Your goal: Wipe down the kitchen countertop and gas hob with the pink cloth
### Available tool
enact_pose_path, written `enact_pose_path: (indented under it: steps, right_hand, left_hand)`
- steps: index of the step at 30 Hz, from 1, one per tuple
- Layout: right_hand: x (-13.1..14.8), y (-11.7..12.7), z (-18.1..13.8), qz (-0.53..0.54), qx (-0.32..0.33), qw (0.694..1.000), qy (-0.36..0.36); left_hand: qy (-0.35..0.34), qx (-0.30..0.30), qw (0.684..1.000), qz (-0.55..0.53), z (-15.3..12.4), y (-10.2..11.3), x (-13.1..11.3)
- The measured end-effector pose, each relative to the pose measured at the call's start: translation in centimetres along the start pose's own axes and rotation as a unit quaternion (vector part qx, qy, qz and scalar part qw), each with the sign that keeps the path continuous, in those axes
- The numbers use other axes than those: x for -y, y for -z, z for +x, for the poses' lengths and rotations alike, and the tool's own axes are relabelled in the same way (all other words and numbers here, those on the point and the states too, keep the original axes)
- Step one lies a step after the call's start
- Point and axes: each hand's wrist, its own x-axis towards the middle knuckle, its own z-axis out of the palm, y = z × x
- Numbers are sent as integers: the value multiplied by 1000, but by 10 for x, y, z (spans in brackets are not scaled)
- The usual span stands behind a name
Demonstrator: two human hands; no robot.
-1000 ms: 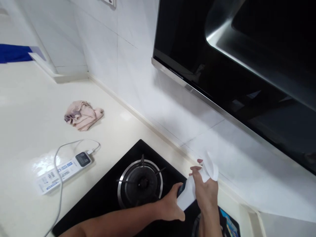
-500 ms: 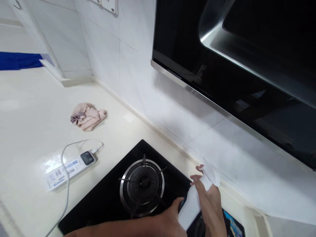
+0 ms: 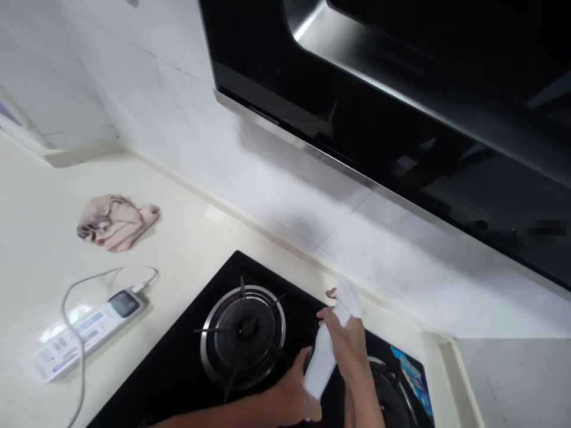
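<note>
Above the black glass gas hob, both my hands grip a long, soft, white wrapped bundle [image 3: 322, 359]; it looks like paper or cloth, and I cannot make out its exact kind. My left hand [image 3: 292, 386] closes round its lower end, where a bit of something dark shows beside the white. My right hand [image 3: 348, 342] clasps the upper part, fingers wrapped round the far side, and a loose white flap sticks up beyond the fingers. The bundle is tilted, its top toward the wall. To its left lies the left burner [image 3: 247, 326] with its pan support.
A range hood [image 3: 379, 137] overhangs the back wall. On the pale counter at left are a crumpled pink cloth [image 3: 116, 223] and a white box with a small screen device [image 3: 124, 303] and a cable. The right burner [image 3: 392, 395] is beside a blue sticker [image 3: 413, 377].
My view has turned right, so the counter things and hob appear further left. Both hands still grip the white bundle, with little change in their hold.
</note>
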Motion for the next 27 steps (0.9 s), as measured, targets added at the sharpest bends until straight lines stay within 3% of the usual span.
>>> enact_pose_path:
  steps: [3,8,14,21,27]
  right_hand:
    - [-1,7,2,18,-14,1000,11]
    - [-6,22,-3,60,-73,996,-2]
    - [-25,55,-13,99,-142,985,-16]
    - [-36,81,-19,68,-129,989,-23]
    - [-46,98,-25,132,-168,976,-39]
  left_hand:
    - [31,-25,999,37,5,-4,-8]
    - [18,-9,998,52,13,-15,-16]
    - [84,28,992,93,19,-32,-17]
    - [34,64,995,63,24,-44,-5]
    - [37,71,991,105,32,-55,7]
